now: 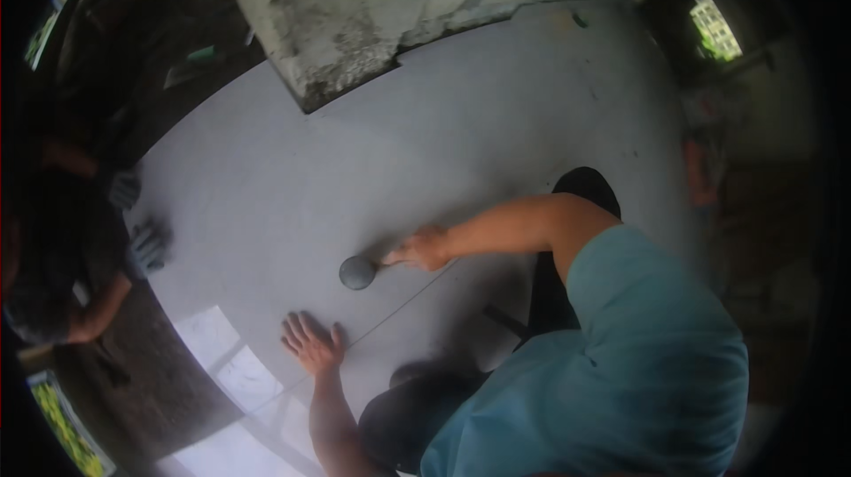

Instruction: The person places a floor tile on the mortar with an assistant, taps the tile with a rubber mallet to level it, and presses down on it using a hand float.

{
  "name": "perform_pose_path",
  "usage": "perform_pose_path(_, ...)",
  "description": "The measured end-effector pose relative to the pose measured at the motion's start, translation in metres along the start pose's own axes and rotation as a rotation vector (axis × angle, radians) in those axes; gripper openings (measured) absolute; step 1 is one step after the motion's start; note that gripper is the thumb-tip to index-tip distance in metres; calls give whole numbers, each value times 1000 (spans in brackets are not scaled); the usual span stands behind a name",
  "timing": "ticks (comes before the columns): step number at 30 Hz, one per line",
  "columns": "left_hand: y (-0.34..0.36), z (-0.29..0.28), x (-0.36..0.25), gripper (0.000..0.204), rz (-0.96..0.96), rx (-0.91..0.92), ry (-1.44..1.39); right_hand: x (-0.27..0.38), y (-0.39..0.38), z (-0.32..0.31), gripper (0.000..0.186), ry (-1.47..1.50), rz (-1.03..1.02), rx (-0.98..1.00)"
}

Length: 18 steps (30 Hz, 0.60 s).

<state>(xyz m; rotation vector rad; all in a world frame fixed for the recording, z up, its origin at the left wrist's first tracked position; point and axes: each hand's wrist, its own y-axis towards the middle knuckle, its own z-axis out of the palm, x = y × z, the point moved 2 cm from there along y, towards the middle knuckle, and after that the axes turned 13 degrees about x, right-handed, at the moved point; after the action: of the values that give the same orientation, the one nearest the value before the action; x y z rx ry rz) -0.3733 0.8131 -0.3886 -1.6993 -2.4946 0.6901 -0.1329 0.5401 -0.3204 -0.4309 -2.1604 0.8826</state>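
Note:
My right hand [427, 248] is closed around the short handle of a rubber mallet [357, 272]. The mallet's round, dark grey head is over a large, pale grey floor tile [266, 184]; whether it touches the surface I cannot tell. Below and to the left of it, my left hand [314, 346] lies flat on the tiling with fingers spread, holding nothing. Between my two hands a thin, straight joint [390, 314] runs diagonally.
A rough concrete wall corner [306, 91] juts in at the top. At the left, a co-worker's gloved hand [146, 251] rests by the tile edge, beside dark, bare ground [151, 371]. Bright window reflections [229, 357] lie on the lower-left tiling. My dark-clad knee [587, 189] is at right.

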Motion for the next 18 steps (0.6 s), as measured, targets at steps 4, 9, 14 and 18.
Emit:
perform_pose_path(4,28,12,-35,93,173,-1,233,-62,-63,13,37,112,93,22)
perform_pose_path(9,48,-25,-113,115,151,664,393,-110,-154,4,43,314,213,-142)
perform_pose_path(14,78,-15,-232,120,425,772,547,-170,-238,-11,35,400,213,-492)
perform_pose_path(18,67,-11,-371,110,461,699,592,-245,-287,93,36,707,410,-567)
